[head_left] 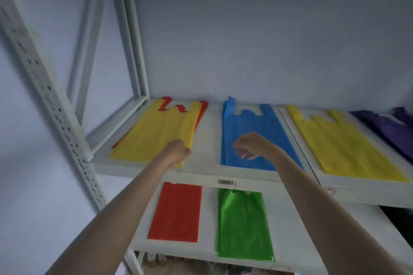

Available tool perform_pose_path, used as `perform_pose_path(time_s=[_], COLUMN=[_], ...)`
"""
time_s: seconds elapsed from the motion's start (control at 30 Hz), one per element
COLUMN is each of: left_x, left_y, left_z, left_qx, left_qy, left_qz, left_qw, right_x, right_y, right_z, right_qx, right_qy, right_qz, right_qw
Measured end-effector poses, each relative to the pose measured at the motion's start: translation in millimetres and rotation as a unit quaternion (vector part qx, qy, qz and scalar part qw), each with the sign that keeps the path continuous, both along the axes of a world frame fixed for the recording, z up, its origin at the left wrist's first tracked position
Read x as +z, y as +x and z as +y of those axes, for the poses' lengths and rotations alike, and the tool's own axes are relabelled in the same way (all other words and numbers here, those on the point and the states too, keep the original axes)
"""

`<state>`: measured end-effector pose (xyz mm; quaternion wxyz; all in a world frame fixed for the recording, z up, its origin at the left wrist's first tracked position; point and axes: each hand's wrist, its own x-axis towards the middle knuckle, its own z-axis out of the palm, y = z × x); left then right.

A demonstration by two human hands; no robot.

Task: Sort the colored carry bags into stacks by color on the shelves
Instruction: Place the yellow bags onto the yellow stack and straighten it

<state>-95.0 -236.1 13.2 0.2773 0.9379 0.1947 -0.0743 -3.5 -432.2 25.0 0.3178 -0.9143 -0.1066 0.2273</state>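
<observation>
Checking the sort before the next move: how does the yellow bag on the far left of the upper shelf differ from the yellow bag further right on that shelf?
The left yellow carry bag lies on top of red bags; the right yellow carry bag has only yellow showing. The left hand grips the left bag's near corner; no hand touches the right one. Both lie flat, handles toward the wall.

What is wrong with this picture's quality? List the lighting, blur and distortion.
Head view: dim, bluish, even light, no glare; soft throughout, with the shelf upright smeared at the left edge; wide-angle bowing bends the upper shelf; purple bags sink into dark.
</observation>
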Motion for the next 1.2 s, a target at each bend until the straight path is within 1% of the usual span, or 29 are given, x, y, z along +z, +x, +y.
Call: perform_pose_path(time_s=[0.1,0.2,0.33,0.43,0.53,0.6,0.67,0.73,0.83,0.9,1.07,1.2], left_x=[-1,-15,-38,-55,-67,-72,-74,-81,-84,-89,-94,-98], left_y=[7,18,40,56,72,81,88,91,88,88,91,91], left_z=[60,122,185,211,226,231,232,235,235,236,237,240], left_qx=[0.052,0.08,0.095,0.087,0.08,0.091,0.114,0.128,0.134,0.134,0.129,0.147], left_qy=[0.027,0.065,0.102,0.094,0.056,0.023,-0.007,-0.04,-0.052,-0.05,-0.043,-0.074], left_qz=[0.021,0.03,0.051,0.068,0.035,0.026,0.039,0.07,0.063,0.053,0.03,0.021], left_qw=[0.998,0.994,0.989,0.989,0.995,0.995,0.993,0.988,0.988,0.988,0.99,0.986], right_x=[2,-12,-44,-62,-69,-71,-75,-82,-89,-93,-95,-95], right_y=[19,45,74,94,116,129,140,148,157,160,160,155], right_z=[45,98,160,189,208,217,224,229,234,238,247,258], right_qx=[-0.018,-0.068,-0.114,-0.129,-0.131,-0.13,-0.13,-0.13,-0.163,-0.177,-0.174,-0.14], right_qy=[0.015,0.039,0.047,0.057,0.083,0.063,0.035,0.01,-0.003,0.006,0.017,0.021], right_qz=[0.02,0.06,0.092,0.085,0.056,0.034,0.024,0.032,0.051,0.041,-0.051,-0.122], right_qw=[1.0,0.995,0.988,0.986,0.986,0.989,0.991,0.991,0.985,0.983,0.983,0.982])
